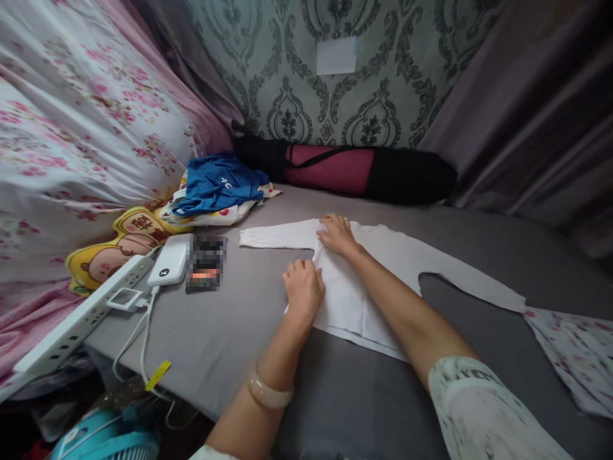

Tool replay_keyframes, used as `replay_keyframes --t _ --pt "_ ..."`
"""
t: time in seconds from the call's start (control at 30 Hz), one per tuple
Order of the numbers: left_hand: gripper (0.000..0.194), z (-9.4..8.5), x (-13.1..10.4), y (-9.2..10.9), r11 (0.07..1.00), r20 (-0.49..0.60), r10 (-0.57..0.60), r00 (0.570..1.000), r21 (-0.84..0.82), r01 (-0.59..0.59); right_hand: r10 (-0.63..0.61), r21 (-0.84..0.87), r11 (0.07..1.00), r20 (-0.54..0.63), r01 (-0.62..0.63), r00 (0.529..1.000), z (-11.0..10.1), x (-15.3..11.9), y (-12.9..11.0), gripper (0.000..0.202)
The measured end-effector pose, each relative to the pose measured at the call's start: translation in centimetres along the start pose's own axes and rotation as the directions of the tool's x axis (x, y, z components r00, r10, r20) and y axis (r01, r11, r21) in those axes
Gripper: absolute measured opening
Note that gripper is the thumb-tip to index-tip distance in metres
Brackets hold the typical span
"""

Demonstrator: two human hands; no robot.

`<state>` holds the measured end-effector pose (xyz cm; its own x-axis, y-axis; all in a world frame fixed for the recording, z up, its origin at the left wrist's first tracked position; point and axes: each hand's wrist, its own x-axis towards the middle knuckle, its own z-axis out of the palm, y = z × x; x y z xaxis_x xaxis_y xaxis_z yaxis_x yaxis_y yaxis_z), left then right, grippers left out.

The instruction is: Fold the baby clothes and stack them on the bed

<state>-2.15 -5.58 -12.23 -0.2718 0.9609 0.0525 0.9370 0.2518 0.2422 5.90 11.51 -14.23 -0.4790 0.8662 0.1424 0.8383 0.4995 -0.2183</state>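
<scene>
A white long-sleeved shirt (pixel 387 255) lies spread on the grey bed sheet, with its left-side sleeve stretched straight out and the other slanting down to the right. My left hand (pixel 304 291) is closed on the shirt's side edge below the left-side sleeve, its fingertips curled under. Further up, my right hand (pixel 338 235) has bent fingers closed on the cloth near that sleeve's shoulder seam. My right forearm crosses over the shirt's body and hides part of it. On my left wrist is a pale bangle (pixel 269 391).
A floral garment (pixel 575 351) lies beside the right sleeve. To the left are a power bank (pixel 170 260), a power strip (pixel 90 313), cables and a yellow cushion (pixel 115 249). Blue folded clothes (pixel 220 182) and a long black-and-maroon bag (pixel 330 169) lie by the wall. A fan (pixel 105 437) stands below.
</scene>
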Motion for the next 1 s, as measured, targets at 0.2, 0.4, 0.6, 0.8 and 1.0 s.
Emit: replay_keyframes --t 0.2,0.4,0.6,0.8,1.0 --pt "0.026 -1.1 0.8 -1.7 0.993 0.12 -0.117 0.986 -0.004 0.118 -0.128 -0.002 0.991 0.302 0.135 0.945 -2.2 0.4 -4.5 0.022" --pt "0.026 -0.9 1.2 -2.3 0.986 0.249 -0.111 0.962 -0.092 0.138 -0.094 -0.025 0.994 0.296 0.105 0.951 -1.3 0.9 -5.0 0.017" --pt "0.021 0.0 2.0 -3.4 0.982 0.262 -0.08 0.962 -0.143 0.121 0.116 0.157 0.979 0.093 -0.129 0.989 1.1 0.7 -5.0 0.019" --pt "0.024 -0.8 1.8 -3.6 0.975 0.313 -0.107 0.944 -0.153 0.162 0.088 0.155 0.986 -0.194 -0.058 0.977 4.2 -1.3 -6.5 0.019" --pt "0.018 -1.1 2.4 -5.1 0.969 0.399 -0.064 0.915 -0.193 0.152 0.059 0.103 0.994 -0.216 -0.037 0.975 4.7 -1.6 -7.4 0.02"
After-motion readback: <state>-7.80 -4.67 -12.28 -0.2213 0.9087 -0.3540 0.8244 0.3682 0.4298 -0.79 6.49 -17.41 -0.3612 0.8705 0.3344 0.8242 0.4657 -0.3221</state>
